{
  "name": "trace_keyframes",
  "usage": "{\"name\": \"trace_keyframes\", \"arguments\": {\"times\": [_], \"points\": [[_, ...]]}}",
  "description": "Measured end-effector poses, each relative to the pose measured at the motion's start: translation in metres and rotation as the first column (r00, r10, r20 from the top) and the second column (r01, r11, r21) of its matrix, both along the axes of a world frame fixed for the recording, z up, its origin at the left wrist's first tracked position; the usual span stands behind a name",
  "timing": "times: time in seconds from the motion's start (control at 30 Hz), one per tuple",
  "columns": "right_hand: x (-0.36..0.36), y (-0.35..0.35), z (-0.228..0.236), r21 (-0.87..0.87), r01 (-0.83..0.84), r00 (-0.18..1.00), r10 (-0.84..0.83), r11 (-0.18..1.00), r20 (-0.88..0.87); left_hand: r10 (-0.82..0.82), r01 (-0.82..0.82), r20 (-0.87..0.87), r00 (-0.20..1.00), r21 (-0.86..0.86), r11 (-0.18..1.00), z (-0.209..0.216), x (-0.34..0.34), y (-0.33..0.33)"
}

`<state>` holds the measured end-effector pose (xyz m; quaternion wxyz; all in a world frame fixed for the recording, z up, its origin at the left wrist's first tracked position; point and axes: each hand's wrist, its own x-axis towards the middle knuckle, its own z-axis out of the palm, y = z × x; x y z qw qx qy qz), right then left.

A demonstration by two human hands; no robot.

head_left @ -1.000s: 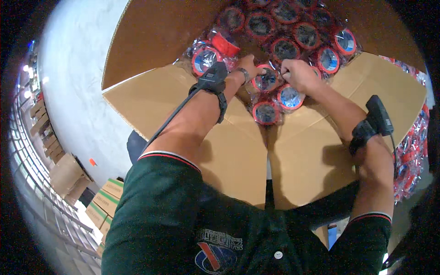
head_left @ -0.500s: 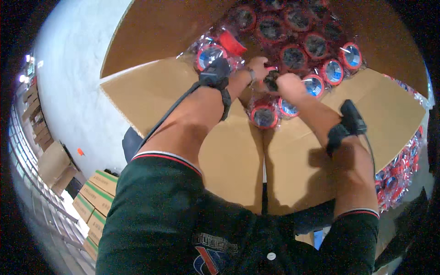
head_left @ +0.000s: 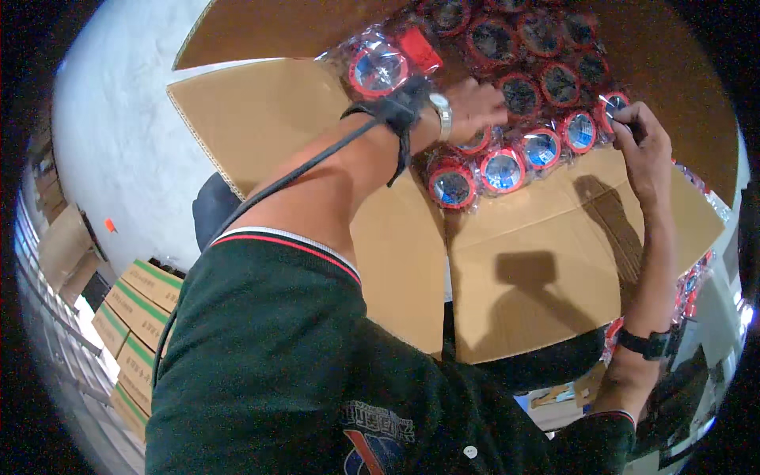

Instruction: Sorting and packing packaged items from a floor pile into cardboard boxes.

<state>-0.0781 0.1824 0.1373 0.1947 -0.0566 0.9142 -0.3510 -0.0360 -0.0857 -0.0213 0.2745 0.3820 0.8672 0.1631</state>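
inside the open cardboard box (head_left: 261, 32), red-rimmed rolls (head_left: 502, 169) that look like tape lie packed side by side in crinkled clear film. most lie flat, round holes turned up toward the box's mouth, so each one's axis points up out of the box. the nearest row runs slantwise, from the middle of the box's near edge up toward its right side. by the box's left side a tipped roll (head_left: 419, 49) shows its red outer band, so its axis seems to lie across rather than upward. the film is probably what keeps the ranks so even, and the near flaps (head_left: 404, 261) are folded outward, likely to leave the box's mouth free for both arms.

over the near part of the box, the left hand (head_left: 477, 111) sits back-up, fingers half bent above the rolls; i can't tell from here whether it grips anything. toward the box's right side, the right hand (head_left: 633, 127) has thumb and forefinger nearly together at the row's last roll (head_left: 611, 103), perhaps because loose film is easy to catch there, but the hold itself isn't clear to me.
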Motion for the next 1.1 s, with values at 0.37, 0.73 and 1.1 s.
{"name": "trace_keyframes", "arguments": {"times": [0.37, 0.73, 1.1], "points": [[-0.002, -0.015, 0.015, 0.011, -0.03, 0.982, 0.032, 0.999, -0.184, -0.037, 0.036, -0.123, 0.992, -0.011, 0.999, -0.052, 0.062, 0.032], [-0.01, 0.002, 0.009, 0.034, -0.057, 0.945, 0.065, 0.998, -0.319, 0.035, -0.035, 0.128, 0.991, 0.002, 0.999, -0.011, 0.0, 0.049], [-0.005, -0.005, 0.03, -0.043, -0.054, 0.964, 0.041, 0.998, -0.261, -0.06, -0.084, -0.233, 0.971, -0.559, 0.825, -0.004, -0.097, -0.077]]}}
